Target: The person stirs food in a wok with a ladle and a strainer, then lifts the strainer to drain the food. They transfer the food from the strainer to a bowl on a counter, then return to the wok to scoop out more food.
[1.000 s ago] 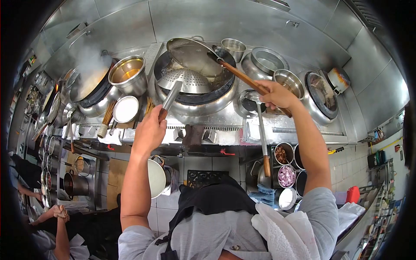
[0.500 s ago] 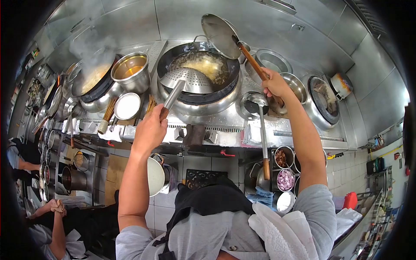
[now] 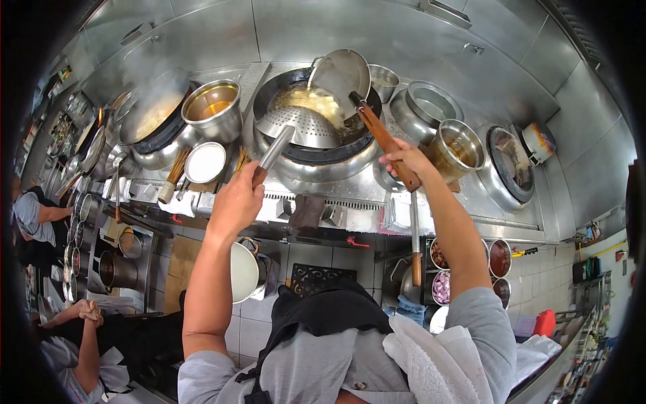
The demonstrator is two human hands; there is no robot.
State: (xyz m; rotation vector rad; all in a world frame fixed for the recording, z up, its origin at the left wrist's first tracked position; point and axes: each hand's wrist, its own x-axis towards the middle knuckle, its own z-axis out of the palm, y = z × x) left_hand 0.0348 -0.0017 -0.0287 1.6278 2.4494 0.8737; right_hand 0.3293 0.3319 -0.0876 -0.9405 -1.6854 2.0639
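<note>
My left hand (image 3: 239,200) is closed round the handle of a perforated metal strainer (image 3: 304,126), whose bowl sits low over the near-left part of a large wok (image 3: 264,94). In the wok, pale food (image 3: 321,103) lies in bubbling liquid. My right hand (image 3: 409,163) grips the wooden handle of a fine mesh skimmer (image 3: 342,73). The skimmer's round head is tilted above the far-right side of the wok. Under my right hand and forearm, a ladle (image 3: 415,232) points down with its wooden grip over the counter edge.
A steel pot of amber liquid (image 3: 214,108) and a steaming wok (image 3: 158,118) stand to the left. Right of my wok are steel pots, one with yellowish liquid (image 3: 461,147). A bowl of chopped purple onion (image 3: 441,286) sits below. Another person's hands (image 3: 89,310) are at lower left.
The mesh skimmer has come down and inward over the wok, and my right hand has moved lower with it. My left hand still holds the perforated strainer in much the same place.
</note>
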